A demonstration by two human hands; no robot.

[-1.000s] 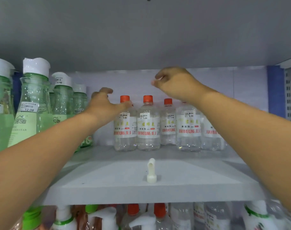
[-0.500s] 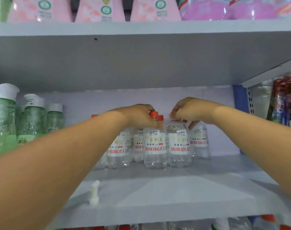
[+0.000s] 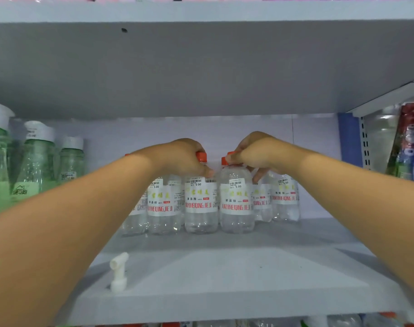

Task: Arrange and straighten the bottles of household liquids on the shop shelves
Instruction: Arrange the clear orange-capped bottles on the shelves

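Several small clear bottles with orange caps and white labels stand in a cluster at the back of the grey shelf (image 3: 225, 267). My left hand (image 3: 182, 156) curls over the top of one front bottle (image 3: 200, 204), gripping it at the neck under its orange cap. My right hand (image 3: 255, 152) grips the neck and cap of the neighbouring bottle (image 3: 236, 204) to its right. Both bottles stand upright and close together. More bottles of the same kind sit behind and to either side, partly hidden by my arms.
Tall green bottles with white caps (image 3: 36, 166) stand at the left. A loose white pump nozzle (image 3: 118, 272) stands near the shelf's front edge. A blue upright (image 3: 350, 140) and packaged goods (image 3: 411, 142) border the right. The upper shelf's underside (image 3: 201, 67) hangs low overhead.
Both hands came down from above the bottles onto two bottle tops and drew them forward and together. The view shifted, so the shelf sits lower in frame.
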